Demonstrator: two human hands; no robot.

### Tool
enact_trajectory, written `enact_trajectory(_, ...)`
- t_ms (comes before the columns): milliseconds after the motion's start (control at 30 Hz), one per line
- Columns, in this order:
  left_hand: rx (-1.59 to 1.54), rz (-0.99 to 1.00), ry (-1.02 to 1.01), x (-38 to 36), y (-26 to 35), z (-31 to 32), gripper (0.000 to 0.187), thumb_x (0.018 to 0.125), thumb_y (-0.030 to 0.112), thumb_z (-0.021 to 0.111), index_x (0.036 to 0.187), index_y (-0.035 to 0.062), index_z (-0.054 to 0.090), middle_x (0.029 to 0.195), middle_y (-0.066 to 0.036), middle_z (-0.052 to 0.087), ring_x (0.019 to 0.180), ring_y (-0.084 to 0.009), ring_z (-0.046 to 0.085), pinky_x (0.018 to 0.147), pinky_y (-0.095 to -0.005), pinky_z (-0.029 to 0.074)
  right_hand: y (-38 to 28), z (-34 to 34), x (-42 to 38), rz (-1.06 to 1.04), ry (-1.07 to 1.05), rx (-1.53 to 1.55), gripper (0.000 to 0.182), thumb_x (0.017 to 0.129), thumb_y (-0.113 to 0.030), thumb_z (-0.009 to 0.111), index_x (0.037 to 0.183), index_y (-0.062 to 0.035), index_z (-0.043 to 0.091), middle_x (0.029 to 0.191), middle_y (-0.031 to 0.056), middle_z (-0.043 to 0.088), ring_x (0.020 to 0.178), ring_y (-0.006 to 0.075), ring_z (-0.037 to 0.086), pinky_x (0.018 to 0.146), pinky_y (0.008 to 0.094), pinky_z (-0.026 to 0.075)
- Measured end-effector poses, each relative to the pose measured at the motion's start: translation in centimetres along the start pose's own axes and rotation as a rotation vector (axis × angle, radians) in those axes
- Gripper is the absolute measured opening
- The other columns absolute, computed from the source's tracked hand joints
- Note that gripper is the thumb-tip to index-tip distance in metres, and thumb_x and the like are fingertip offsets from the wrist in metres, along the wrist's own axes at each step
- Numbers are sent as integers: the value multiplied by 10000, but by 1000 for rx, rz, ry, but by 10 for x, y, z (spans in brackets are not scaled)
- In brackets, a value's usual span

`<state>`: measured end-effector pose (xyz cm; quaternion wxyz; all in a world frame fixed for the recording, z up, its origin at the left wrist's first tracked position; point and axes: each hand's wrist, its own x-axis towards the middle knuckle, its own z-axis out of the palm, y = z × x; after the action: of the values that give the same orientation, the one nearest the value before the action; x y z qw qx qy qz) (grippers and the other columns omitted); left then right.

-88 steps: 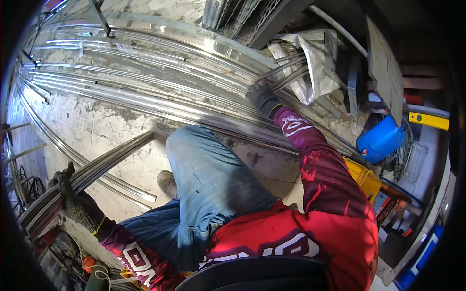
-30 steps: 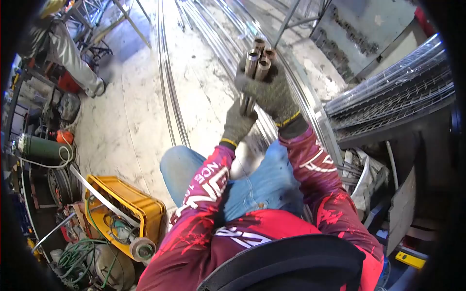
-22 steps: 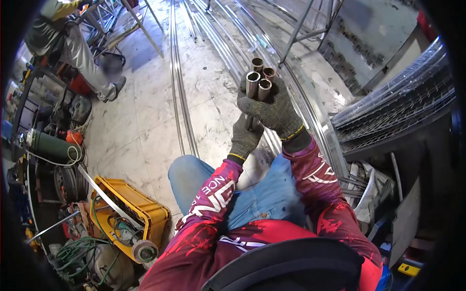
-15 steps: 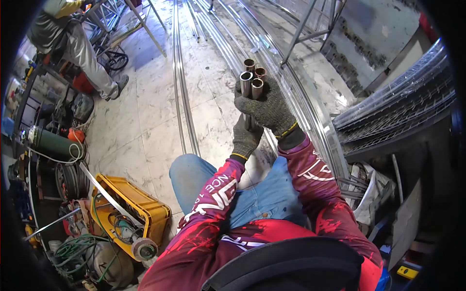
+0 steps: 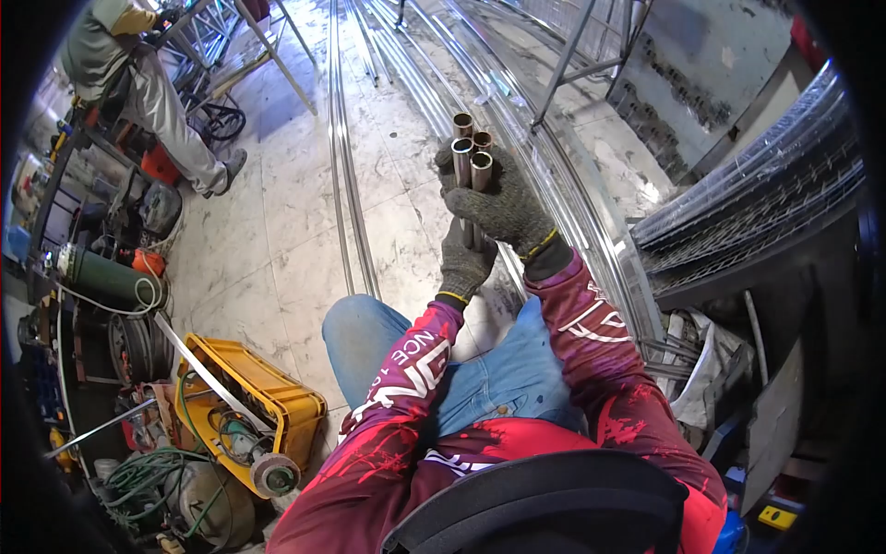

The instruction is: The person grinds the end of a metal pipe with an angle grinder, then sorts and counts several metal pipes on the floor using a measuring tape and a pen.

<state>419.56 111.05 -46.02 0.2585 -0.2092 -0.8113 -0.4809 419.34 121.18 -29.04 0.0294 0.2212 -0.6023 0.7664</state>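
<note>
Several short metal tubes (image 5: 463, 162) stand bundled together with their round open ends facing up at me. My right hand (image 5: 503, 208), in a grey knit glove, is closed around the upper part of the bundle. Below it, my left hand (image 5: 464, 261) in a matching glove grips the lower part of the tubes. The lower ends are hidden by the gloves.
Long shiny metal tubes (image 5: 343, 175) run along the tiled floor ahead. On the left are a yellow crate (image 5: 291, 380) with an angle grinder (image 5: 275, 473) and a green cylinder (image 5: 111, 273). A co-worker (image 5: 152, 102) stands at upper left. Wire mesh (image 5: 775, 217) lies on the right.
The tube bundle and both hands have shifted slightly left, and one tube at the back now stands a little higher than before. Both hands keep their hold.
</note>
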Motion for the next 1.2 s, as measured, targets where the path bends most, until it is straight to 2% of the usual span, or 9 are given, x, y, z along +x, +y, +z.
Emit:
enact_trajectory(267, -20, -174, -15, 0, 1, 2, 313, 745, 175, 685, 988, 45, 537, 900, -220, 542, 835, -470, 559, 672, -517, 465, 2, -7, 7, 69, -36, -125, 529, 752, -80, 801, 1240, -22, 604, 1114, 48, 654, 1002, 162, 643, 871, 341, 548)
enact_trajectory(433, -47, -110, 37, -2, -2, 7, 305, 747, 160, 679, 993, 49, 536, 899, -216, 541, 829, -470, 561, 664, -506, 470, -1, -2, 6, 76, 9, -2, 416, 739, -45, 770, 1127, -37, 618, 979, 22, 663, 902, 130, 633, 832, 335, 544)
enact_trajectory(533, -66, -160, 12, -3, -6, 7, 310, 743, 153, 688, 991, 50, 533, 896, -208, 541, 829, -466, 564, 667, -498, 475, 3, -11, 10, 57, -136, 15, 500, 761, -36, 766, 1229, -26, 590, 1070, 44, 651, 957, 152, 636, 853, 352, 544)
enact_trajectory(700, -35, -124, -12, 1, 3, 0, 360, 745, 176, 713, 1013, 51, 507, 890, -190, 537, 826, -459, 566, 674, -483, 482, 3, -7, 10, 52, -71, -17, 420, 759, -59, 756, 1150, -42, 602, 986, 23, 648, 886, 139, 617, 829, 349, 532)
enact_trajectory(767, -17, -355, -113, 1, 12, -7, 461, 761, 191, 755, 1096, 45, 473, 899, -165, 552, 819, -419, 593, 682, -472, 487, 2, -7, 9, 42, -33, -54, 367, 751, -81, 754, 1091, -57, 617, 932, 9, 648, 847, 128, 607, 803, 343, 528)
enact_trajectory(900, -148, -433, -158, 23, 50, -30, 601, 763, 203, 803, 1203, 38, 428, 973, -151, 598, 868, -358, 636, 723, -446, 515, 3, -9, 9, -13, -44, -113, 362, 756, -109, 749, 1087, -49, 613, 944, 28, 648, 851, 145, 603, 804, 352, 521)
enact_trajectory(967, -65, -18, 87, 32, 52, -31, 699, 751, 205, 835, 1266, 30, 396, 1035, -149, 632, 950, -309, 660, 775, -425, 536, -2, -8, 8, -24, -49, -95, 367, 755, -115, 746, 1088, -44, 611, 950, 34, 648, 856, 150, 601, 807, 355, 518)
enact_trajectory(1133, -61, 84, -42, 45, 33, -32, 550, 727, 216, 833, 1158, 35, 543, 1062, -162, 641, 1020, -347, 648, 846, -410, 528, -7, -1, 4, -19, -30, -118, 379, 748, -108, 725, 1099, -38, 603, 955, 50, 644, 873, 167, 598, 832, 364, 510)
enact_trajectory(1200, 182, 136, -68, 46, 30, -29, 444, 736, 216, 807, 1083, 42, 591, 1059, -163, 634, 999, -364, 637, 848, -424, 520, -2, -5, 6, -41, -62, -136, 409, 757, -98, 734, 1137, -28, 598, 974, 50, 647, 880, 159, 616, 821, 352, 527)
